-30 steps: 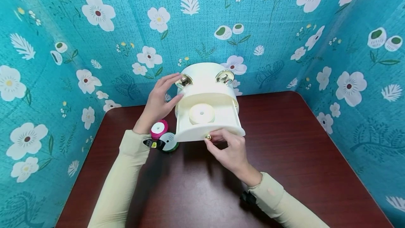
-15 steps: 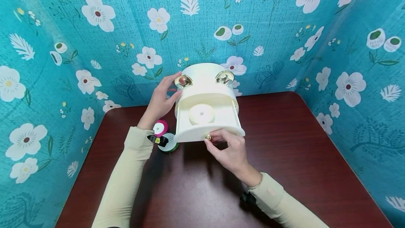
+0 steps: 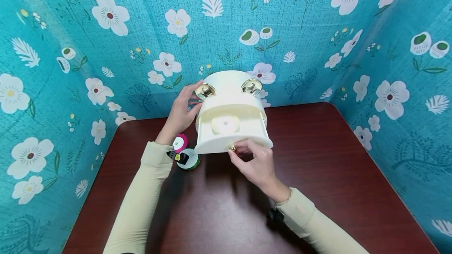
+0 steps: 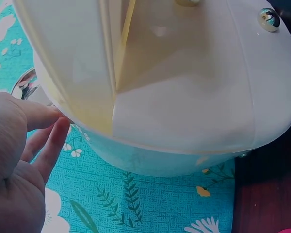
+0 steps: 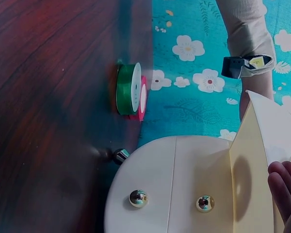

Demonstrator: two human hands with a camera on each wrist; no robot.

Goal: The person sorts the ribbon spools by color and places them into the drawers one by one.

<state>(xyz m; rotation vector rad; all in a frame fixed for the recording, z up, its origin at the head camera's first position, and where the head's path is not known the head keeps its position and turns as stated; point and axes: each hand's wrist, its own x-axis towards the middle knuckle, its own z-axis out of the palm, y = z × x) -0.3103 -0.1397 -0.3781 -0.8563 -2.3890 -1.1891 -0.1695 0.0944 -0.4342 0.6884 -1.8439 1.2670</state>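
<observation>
A cream cabinet with a rounded top stands near the back of the table, its upper drawer pulled out. Inside the drawer lies a cream ribbon spool. My right hand pinches the drawer's gold knob between thumb and fingers. At the cabinet's left side, my left hand rests its fairly straight fingers and thumb near the left gold ear-shaped piece. The left wrist view shows those fingertips right at the cabinet's edge. Lower drawer fronts carry gold knobs in the right wrist view.
A pink ribbon spool and a green ribbon spool sit on the table left of the cabinet, close by my left wrist. The dark red table is bordered by blue floral cloth walls.
The drawer, with the spool and my right hand on its knob, has slid slightly back toward the cabinet. My left hand shifted a little along the cabinet's left side.
</observation>
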